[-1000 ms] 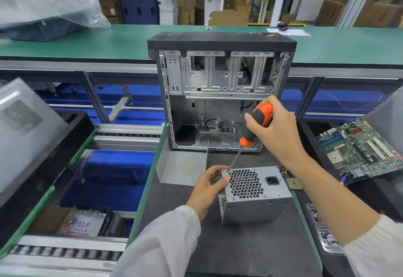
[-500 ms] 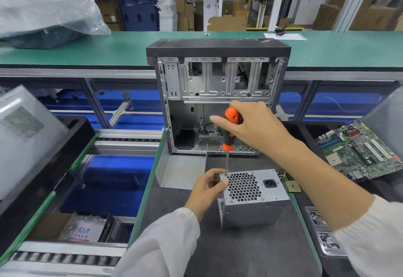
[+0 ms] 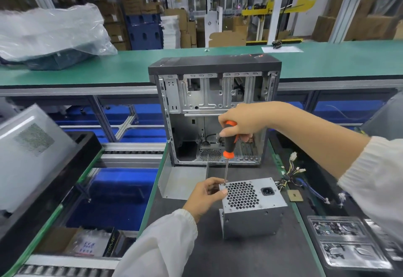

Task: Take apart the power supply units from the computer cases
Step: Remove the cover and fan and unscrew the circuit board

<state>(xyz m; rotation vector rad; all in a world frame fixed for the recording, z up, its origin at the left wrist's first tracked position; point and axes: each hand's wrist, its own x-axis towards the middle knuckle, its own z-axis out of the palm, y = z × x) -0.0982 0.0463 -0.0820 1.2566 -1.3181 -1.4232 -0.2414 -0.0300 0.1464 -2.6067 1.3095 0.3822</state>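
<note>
In the head view, the grey metal power supply unit (image 3: 250, 207) stands on the dark mat (image 3: 239, 259) at lower centre, in front of the open silver computer case (image 3: 214, 113). The left hand (image 3: 206, 196) pinches its upper left corner, probably to keep it steady. The right hand (image 3: 242, 122) is curled around the orange and black screwdriver (image 3: 229, 143), held upright with its tip at a corner screw. There is free mat below the unit; its coloured cable bundle (image 3: 292, 174) lies to the right.
</note>
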